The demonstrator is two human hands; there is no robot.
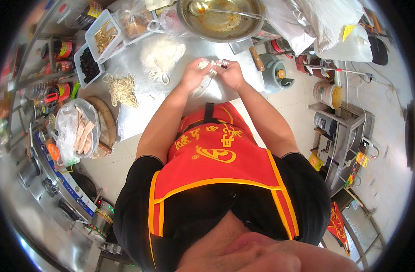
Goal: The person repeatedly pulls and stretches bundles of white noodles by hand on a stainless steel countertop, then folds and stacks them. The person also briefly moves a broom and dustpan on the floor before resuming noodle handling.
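My left hand (195, 69) and my right hand (232, 71) meet over the front part of a stainless steel table (207, 91). Between them they hold a bunch of pale noodle-like strands (212, 63), and a loose strand hangs below. Left of my hands lies a clear plastic bag (163, 51) with pale contents, with a few thick strands (159, 75) at its mouth. Farther left is a tangled heap of the same kind of pale strands (122, 89). A cleaver (256, 58) with a wooden handle lies at the table's right edge.
A large metal basin (224, 35) with a ladle stands at the back. Plastic tubs of dried strips (105, 37) and dark food (87, 66) are at the left. A bag of brown pieces (83, 132) rests on a round wooden board (107, 119). A gas cylinder (273, 74) stands right.
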